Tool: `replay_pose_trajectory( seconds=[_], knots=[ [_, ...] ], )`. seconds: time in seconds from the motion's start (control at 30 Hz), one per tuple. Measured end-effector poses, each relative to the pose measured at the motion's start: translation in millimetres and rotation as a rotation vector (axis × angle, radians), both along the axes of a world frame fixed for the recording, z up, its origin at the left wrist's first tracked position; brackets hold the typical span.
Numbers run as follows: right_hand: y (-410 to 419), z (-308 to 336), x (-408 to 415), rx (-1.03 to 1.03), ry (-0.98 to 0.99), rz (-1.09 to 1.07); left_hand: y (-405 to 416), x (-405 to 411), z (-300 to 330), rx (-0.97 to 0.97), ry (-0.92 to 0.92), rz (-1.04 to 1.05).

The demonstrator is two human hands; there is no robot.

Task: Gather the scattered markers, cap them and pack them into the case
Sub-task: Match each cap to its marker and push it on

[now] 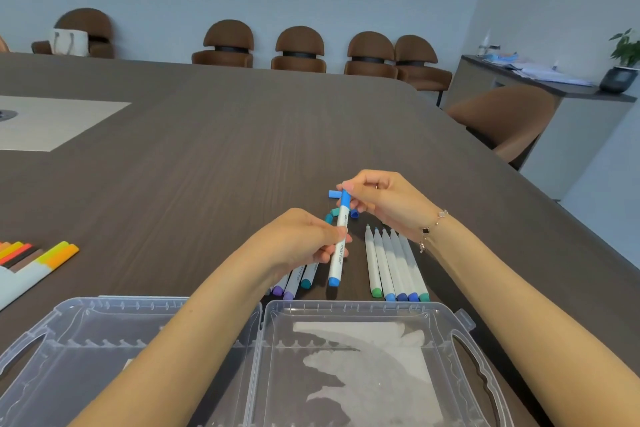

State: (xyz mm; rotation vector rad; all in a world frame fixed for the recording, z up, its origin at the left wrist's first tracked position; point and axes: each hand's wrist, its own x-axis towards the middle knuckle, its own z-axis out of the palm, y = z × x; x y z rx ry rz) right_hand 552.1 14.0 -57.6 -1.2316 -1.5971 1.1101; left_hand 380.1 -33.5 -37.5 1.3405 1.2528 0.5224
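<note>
Table [242,149]: a broad dark wood-grain top, on which everything for the task is laid out.
Case [346,308]: a clear plastic case lies opened flat at the near edge, both halves up; no markers are seen packed in it, only a pale sheet showing through the right half.
Warm-coloured markers [38,258]: a capped bundle in orange, yellow, red and brown is seen at the far left, well apart from the case.
Uncapped markers [394,262]: five white barrels are lined up side by side to the right of the hands, bare tips pointing away, coloured ends near the case rim.
Capped markers [294,282]: a few with purple and teal ends are partly hidden under the left wrist, just in front of the case; their caps cannot be seen.
Blue marker [338,246]: it is held upright-tilted above the table between both hands, its blue cap at the top.
Left hand [304,241]: the barrel is pinched at mid-length by curled fingers.
Right hand [377,198]: the cap end is gripped by the fingertips, seemingly being pressed home.
Loose caps [334,211]: several blue and teal caps are scattered just beyond the held marker.
Progress: judged as early to middle; capping is under way, five markers are left to be capped, and all packing is not yet begun.
</note>
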Motion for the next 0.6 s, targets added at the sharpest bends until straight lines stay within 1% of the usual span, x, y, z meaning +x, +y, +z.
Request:
replay_pose_trajectory(
  seconds=[0.07,0.13,0.2,0.27,0.33,0.37,0.4,0.47,0.53,0.6],
  knots=[
    [-0.7,5.2,1.0,0.04,-0.058,-0.031,3.0,-3.1,0.5,0.053,0.019,0.018],
    [-0.3,10.2,5.2,0.078,-0.171,-0.068,7.2,-5.2,-0.9,0.139,0.109,0.057],
    [1.2,10.6,14.1,0.097,-0.234,-0.145,9.9,-4.1,-7.2,0.206,0.275,0.072],
    [4.6,7.3,26.3,0.106,-0.237,-0.256,8.0,-0.1,-15.4,0.247,0.459,0.01],
    [9.5,2.7,37.5,0.101,-0.261,-0.34,6.9,4.5,-24.1,0.353,0.66,-0.065],
    [11.6,-0.3,41.6,0.099,-0.282,-0.366,6.0,6.7,-26.5,0.412,0.725,-0.069],
    [13.7,-3.5,45.4,0.104,-0.313,-0.387,5.1,9.4,-27.2,0.454,0.756,-0.054],
    [16.7,-9.7,52.3,0.138,-0.423,-0.395,2.9,17.3,-26.4,0.519,0.748,-0.015],
    [17.3,-13.2,57.6,0.155,-0.551,-0.343,3.9,30.0,-26.2,0.547,0.702,-0.036],
    [14.9,-12.4,61.1,0.138,-0.637,-0.246,7.7,43.3,-27.8,0.516,0.688,-0.097]
  ],
)
